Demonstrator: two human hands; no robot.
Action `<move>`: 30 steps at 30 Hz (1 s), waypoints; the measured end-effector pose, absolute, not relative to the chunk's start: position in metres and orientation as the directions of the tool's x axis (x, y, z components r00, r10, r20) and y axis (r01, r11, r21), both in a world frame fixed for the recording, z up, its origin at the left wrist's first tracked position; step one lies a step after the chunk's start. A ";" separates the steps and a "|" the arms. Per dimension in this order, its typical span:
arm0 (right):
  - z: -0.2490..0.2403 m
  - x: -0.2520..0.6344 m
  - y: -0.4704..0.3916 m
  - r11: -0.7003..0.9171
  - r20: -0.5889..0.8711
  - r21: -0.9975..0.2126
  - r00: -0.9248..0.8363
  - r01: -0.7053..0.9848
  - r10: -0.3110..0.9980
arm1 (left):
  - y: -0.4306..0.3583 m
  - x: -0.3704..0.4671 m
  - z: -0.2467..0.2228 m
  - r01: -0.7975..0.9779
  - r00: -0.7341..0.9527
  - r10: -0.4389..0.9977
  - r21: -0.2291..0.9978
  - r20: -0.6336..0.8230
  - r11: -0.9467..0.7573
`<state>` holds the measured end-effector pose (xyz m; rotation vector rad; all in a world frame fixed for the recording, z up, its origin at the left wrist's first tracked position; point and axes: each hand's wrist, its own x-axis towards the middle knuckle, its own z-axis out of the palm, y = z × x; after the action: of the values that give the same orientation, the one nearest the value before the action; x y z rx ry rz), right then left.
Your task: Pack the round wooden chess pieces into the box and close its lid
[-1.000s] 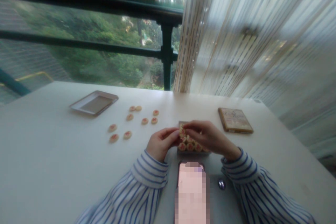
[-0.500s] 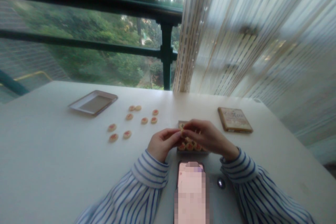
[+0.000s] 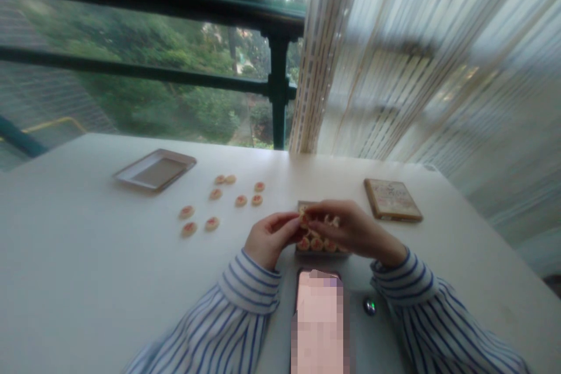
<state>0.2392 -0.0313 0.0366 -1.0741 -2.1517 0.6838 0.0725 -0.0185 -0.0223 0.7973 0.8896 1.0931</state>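
Above an open box (image 3: 324,255) of round Chinese chess pieces, my two hands meet at the fingertips. A single Chinese chess piece (image 3: 304,220) is pinched by my left hand (image 3: 268,239), thumb against finger. My right hand (image 3: 350,232) has its index finger and thumb at the same piece, closed around its right side. Pieces with red characters line the near row of the box. My right hand covers much of the rest of the box.
Several loose red-marked pieces (image 3: 212,223) lie left of the box. A shallow tray (image 3: 164,172) sits farther left, and a flat brown box (image 3: 392,200) at the right. Nearer me are a phone (image 3: 318,321), partly pixelated, and a small dark oval object (image 3: 370,305) with a green light.
The piece between my fingers has turned, showing more of its face. My right hand and wrist have shifted slightly right. A green light now shows on the small oval object.
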 end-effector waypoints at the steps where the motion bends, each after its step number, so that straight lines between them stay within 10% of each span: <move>1: 0.037 0.239 -0.032 0.547 0.308 -0.667 -0.481 0.506 0.821 | -0.019 0.073 -0.022 -0.394 0.201 0.959 0.879 -0.201 0.267; 30: 0.045 0.253 -0.031 0.579 0.249 -0.377 -0.523 0.723 0.815 | -0.019 0.072 -0.018 -0.238 0.036 0.993 0.964 -0.109 0.115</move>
<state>0.2528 -0.0306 0.0454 -1.2405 -2.4157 0.3187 0.0719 -0.0185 -0.0182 0.9600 1.0656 1.2156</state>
